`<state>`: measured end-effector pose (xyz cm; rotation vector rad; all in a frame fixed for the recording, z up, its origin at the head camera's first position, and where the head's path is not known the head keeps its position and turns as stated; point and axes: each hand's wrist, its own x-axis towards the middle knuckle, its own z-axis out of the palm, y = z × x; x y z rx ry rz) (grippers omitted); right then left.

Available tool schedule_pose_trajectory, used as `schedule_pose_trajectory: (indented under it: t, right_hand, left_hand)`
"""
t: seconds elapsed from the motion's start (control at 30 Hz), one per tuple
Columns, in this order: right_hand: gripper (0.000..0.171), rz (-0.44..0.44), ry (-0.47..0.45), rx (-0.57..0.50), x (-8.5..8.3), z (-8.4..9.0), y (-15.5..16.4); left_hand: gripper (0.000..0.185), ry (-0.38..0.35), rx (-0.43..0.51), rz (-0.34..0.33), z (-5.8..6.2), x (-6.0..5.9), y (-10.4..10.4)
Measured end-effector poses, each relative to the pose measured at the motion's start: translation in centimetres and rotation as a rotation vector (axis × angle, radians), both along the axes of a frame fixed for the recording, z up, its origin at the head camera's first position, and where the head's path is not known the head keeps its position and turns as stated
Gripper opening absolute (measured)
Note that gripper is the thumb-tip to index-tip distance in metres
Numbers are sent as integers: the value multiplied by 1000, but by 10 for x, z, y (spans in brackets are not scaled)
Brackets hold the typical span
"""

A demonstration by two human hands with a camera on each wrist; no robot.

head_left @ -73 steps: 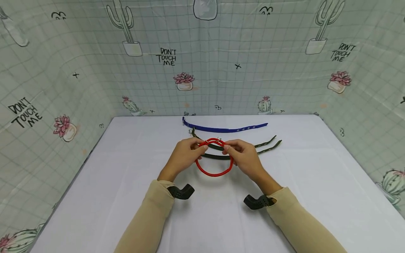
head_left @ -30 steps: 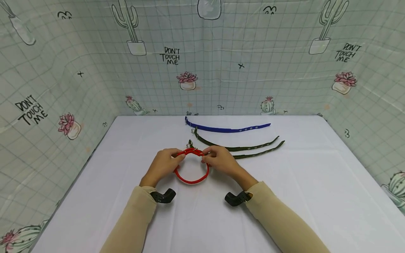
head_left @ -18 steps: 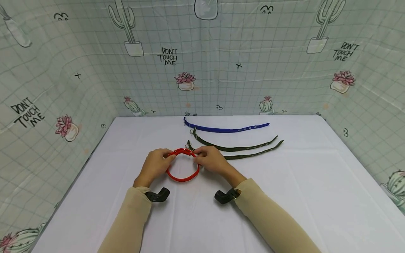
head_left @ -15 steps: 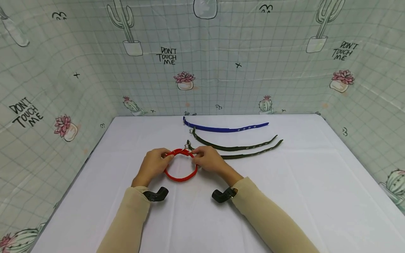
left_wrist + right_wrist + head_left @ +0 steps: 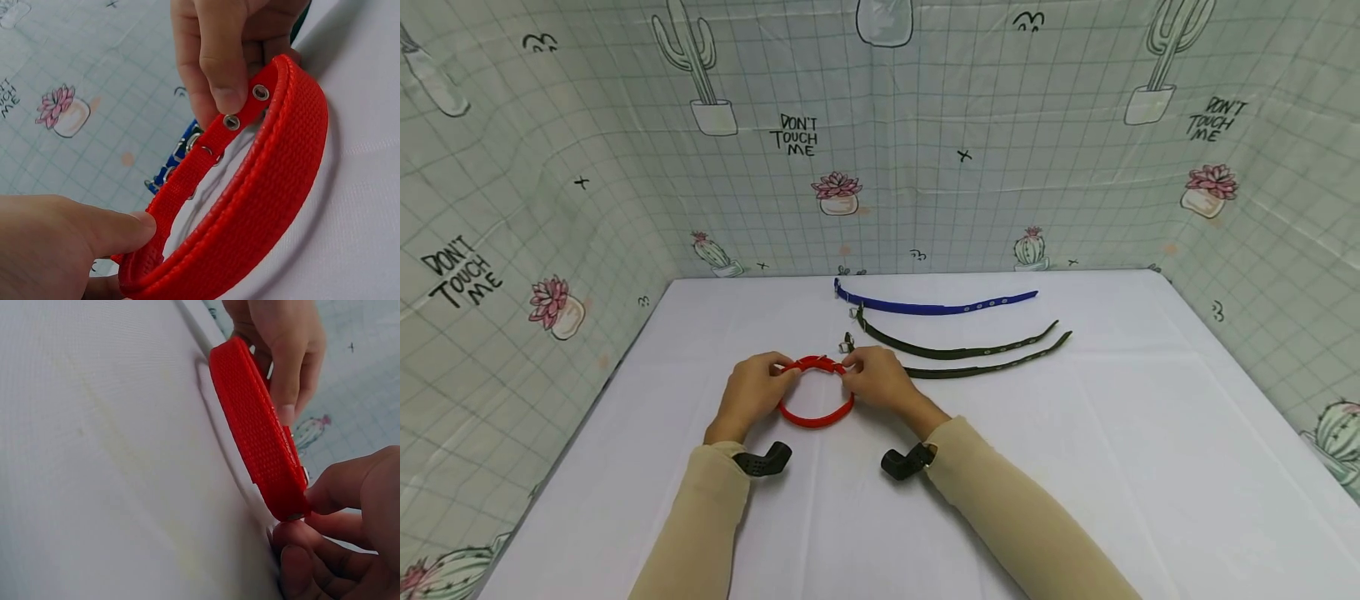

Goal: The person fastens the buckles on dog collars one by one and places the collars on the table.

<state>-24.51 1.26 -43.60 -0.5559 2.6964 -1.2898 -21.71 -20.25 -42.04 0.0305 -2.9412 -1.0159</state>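
Note:
A red pet collar (image 5: pixel 815 422), closed into a loop, is between my two hands at left of centre in the head view. My left hand (image 5: pixel 752 392) pinches its far left side between thumb and fingers. On the far right side, my right hand (image 5: pixel 880 379) pinches the strap near the metal-rimmed holes, which show in the left wrist view on the red collar (image 5: pixel 275 187). The right wrist view shows the collar's woven outer face (image 5: pixel 256 431) close over the white cloth; whether it touches the cloth, I cannot tell.
Behind the hands lie a blue collar (image 5: pixel 917 308) and two dark green collars, the farther green collar (image 5: pixel 955 353) and the nearer green collar (image 5: pixel 977 372), stretched side by side with buckles leftward. A white cloth (image 5: pixel 1037 467) covers the table. A printed curtain (image 5: pixel 925 100) surrounds it.
Both hands have carried the red collar leftward and a little nearer, off the green collars. More of the green collars now shows. The hands still pinch the loop.

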Motion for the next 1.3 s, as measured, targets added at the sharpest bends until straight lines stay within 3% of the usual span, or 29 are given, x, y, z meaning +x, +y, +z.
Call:
schedule_pose_trajectory:
  t: [0.37, 0.63, 0.8, 0.93, 1.07, 1.3]
  right_hand:
    - [20, -25, 32, 21, 3, -2, -4]
    - [20, -1, 33, 13, 8, 4, 10]
    - [20, -13, 47, -25, 11, 6, 27]
    - [19, -48, 76, -46, 12, 10, 47]
    - [21, -83, 97, -51, 13, 17, 70]
    - [22, -153, 113, -93, 18, 24, 109]
  left_hand:
    - [28, 6, -23, 1, 0, -1, -3]
    - [31, -10, -59, 18, 2, 0, -3]
    - [27, 110, -119, 99, 5, 1, -1]
    - [24, 232, -116, 111, 9, 1, 7]
    - [23, 265, -114, 78, 15, 0, 26]
    - [24, 207, -106, -65, 22, -1, 61]
